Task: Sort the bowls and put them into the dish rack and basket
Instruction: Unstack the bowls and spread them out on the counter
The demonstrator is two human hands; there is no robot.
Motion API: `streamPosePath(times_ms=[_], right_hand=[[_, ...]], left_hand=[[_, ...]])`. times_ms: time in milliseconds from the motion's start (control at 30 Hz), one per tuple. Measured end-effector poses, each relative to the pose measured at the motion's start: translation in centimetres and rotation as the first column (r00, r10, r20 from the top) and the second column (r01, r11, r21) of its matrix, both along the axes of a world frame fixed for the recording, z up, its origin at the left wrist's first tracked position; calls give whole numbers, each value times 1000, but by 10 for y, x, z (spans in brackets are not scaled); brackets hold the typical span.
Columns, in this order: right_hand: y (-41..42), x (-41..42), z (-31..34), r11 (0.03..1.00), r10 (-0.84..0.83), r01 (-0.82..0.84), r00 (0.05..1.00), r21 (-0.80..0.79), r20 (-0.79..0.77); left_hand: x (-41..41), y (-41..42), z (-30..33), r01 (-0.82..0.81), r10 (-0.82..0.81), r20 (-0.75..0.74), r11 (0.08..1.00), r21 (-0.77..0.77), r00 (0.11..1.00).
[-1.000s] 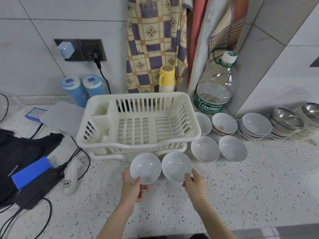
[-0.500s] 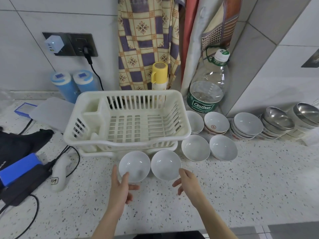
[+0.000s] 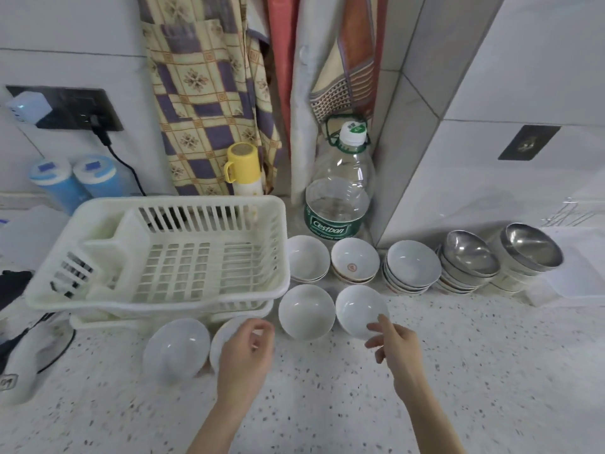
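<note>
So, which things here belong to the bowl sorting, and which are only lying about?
Belong to the job:
- white bowls on the counter
- stacked white bowls
- steel bowls
- dish rack
- left hand and right hand, both holding nothing

Just lying about:
- water bottle
- yellow cup
- blue canisters
- hanging cloths
</note>
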State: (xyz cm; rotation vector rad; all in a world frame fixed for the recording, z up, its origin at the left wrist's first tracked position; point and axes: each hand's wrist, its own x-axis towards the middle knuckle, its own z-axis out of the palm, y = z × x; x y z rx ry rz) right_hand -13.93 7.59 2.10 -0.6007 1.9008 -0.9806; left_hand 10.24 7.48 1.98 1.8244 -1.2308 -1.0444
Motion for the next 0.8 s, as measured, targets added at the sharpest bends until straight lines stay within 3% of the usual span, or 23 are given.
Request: streamPosePath(times_ms=[100,200,333,533,733,800], right_hand=[[-29,-31,8,1000,23,-23,1000,20,0],[-57,-50,9,993,110,-108,993,45,-39],[-90,-57,3,962,262,-251,959,109,-105],[-124,-52,-16,921,348,-315,930,228,-122],[-136,-39,-29,893,439,-358,827,273,-352],[-134,-36,-32,907,413,-327,810,265,-417]], left_hand=[[-40,-28,-4,171,-175,23,979,110,984],[-72,-60,-10,177,-181,7,966,190,983],[-98,-93,-21,-17,43,-76,949,314,996],[-113,-121,-29,-232,376,-310,880,415,873],[-117,-137,-34,-323,518,-426,833,450,742],[-116,-141,-34,-344,526,-420,832,436,740]])
